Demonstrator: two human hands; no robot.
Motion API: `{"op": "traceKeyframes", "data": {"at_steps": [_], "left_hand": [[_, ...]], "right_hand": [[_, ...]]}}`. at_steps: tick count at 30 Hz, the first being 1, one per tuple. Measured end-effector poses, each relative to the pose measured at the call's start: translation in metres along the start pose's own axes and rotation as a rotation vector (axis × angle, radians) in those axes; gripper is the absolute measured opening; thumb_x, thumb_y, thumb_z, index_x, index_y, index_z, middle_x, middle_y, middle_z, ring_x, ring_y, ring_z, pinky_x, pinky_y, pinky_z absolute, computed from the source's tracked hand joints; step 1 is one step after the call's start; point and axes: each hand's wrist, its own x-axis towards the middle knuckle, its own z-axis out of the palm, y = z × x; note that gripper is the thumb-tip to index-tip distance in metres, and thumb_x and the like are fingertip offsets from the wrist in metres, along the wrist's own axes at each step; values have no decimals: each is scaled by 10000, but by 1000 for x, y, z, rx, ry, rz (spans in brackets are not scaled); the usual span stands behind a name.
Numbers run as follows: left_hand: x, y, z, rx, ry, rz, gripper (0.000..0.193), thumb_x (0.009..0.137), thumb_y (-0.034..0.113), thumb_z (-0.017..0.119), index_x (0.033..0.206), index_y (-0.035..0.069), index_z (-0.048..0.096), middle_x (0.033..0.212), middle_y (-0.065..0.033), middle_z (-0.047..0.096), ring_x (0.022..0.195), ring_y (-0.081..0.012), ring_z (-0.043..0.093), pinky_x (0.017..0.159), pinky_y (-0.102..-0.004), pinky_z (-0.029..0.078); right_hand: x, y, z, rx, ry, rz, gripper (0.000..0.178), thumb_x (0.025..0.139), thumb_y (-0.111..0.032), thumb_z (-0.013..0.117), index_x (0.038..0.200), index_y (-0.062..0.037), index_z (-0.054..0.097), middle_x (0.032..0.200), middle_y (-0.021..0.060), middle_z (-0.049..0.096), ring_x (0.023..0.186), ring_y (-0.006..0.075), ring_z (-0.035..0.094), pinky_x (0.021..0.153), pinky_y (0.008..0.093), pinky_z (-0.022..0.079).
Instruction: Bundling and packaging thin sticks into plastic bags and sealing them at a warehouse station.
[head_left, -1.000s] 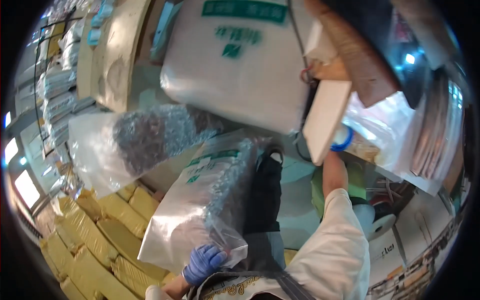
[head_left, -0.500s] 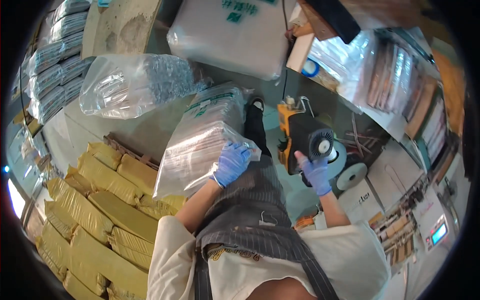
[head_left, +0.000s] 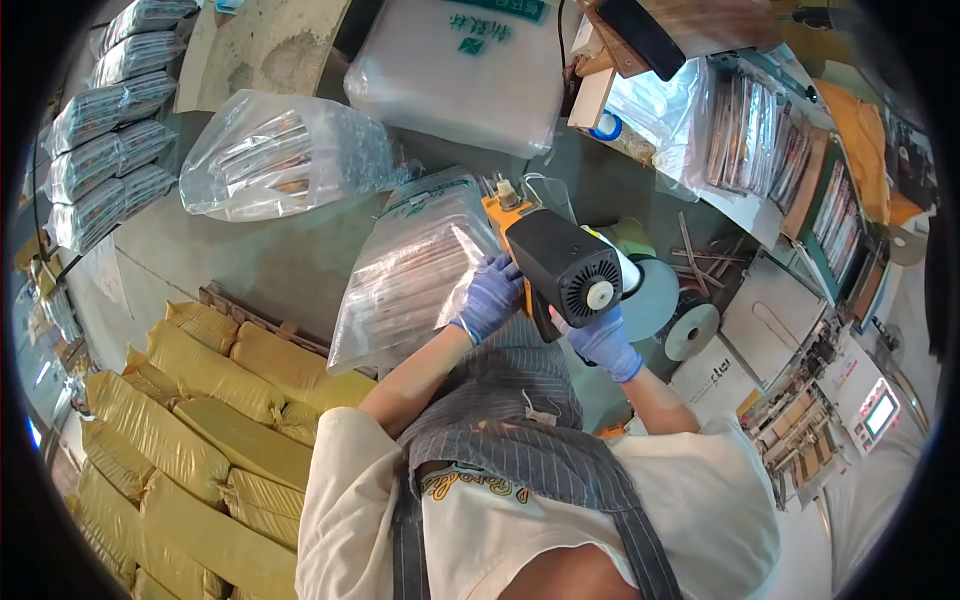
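In my right hand [head_left: 606,346] is a yellow and black handheld bag-sewing machine [head_left: 562,258], its fingers closed round the handle, which is partly hidden. A round vented end with a pale knob faces me. My left hand [head_left: 490,298] is closed at the near right edge of a clear plastic bag [head_left: 415,262] filled with flat stacked items. The machine's yellow side is right beside the left fingers and overlaps the bag's right edge. Both hands wear thin blue-violet gloves. What the left fingertips pinch is partly hidden by the machine.
Behind lies another filled clear bag [head_left: 290,155], near a large wrapped bundle [head_left: 455,75]. Yellow wrapped parcels [head_left: 215,420] are piled at left; bagged stacks [head_left: 110,150] stand farther back. At right are a white disc-shaped reel [head_left: 692,332], loose strips and a machine with a small screen [head_left: 880,415].
The sewing machine has moved left with my right hand, from apart to against the bag's edge. My left hand has shifted right and slightly up, and the bag has shifted right a little.
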Motion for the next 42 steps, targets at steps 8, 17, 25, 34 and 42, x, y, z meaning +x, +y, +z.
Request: {"op": "traceKeyframes", "data": {"at_steps": [8, 17, 25, 34, 42], "left_hand": [[-63, 6, -22, 43, -25, -487, 343, 646, 184, 596, 968, 66, 595, 1100, -85, 512, 1090, -278, 446, 944, -406, 316], [-128, -66, -41, 378, -170, -438, 150, 761, 119, 477, 883, 83, 557, 831, -94, 588, 825, -227, 578, 842, -356, 405], [-152, -84, -65, 308, -179, -443, 142, 764, 115, 490, 887, 101, 559, 759, -78, 595, 764, -217, 600, 734, -360, 431], [-257, -118, -131, 333, -141, -376, 219, 729, 102, 509, 939, 91, 568, 807, -66, 584, 813, -224, 563, 812, -381, 390], [-285, -135, -151, 119, 231, -252, 196, 721, 193, 610, 886, 95, 566, 780, -82, 575, 778, -247, 562, 790, -363, 404]], "right_hand": [[20, 19, 50, -17, 124, 21, 396, 725, -175, 640, 1068, -18, 521, 1016, 144, 546, 998, 324, 479, 886, 422, 353], [61, -39, 86, 213, 48, 290, 302, 670, -135, 632, 936, -13, 560, 861, 195, 600, 818, 355, 571, 742, 403, 457], [71, -110, 135, 212, -28, 428, 234, 735, -52, 585, 937, 2, 480, 648, 61, 537, 398, 125, 489, 365, 257, 424], [65, -163, 192, 315, -29, 461, 246, 719, 5, 560, 944, 25, 463, 687, 59, 537, 380, 116, 466, 347, 254, 409], [61, -209, 244, 301, 24, 443, 180, 714, -119, 584, 762, 53, 557, 592, 114, 580, 405, 176, 544, 392, 294, 451]]}}
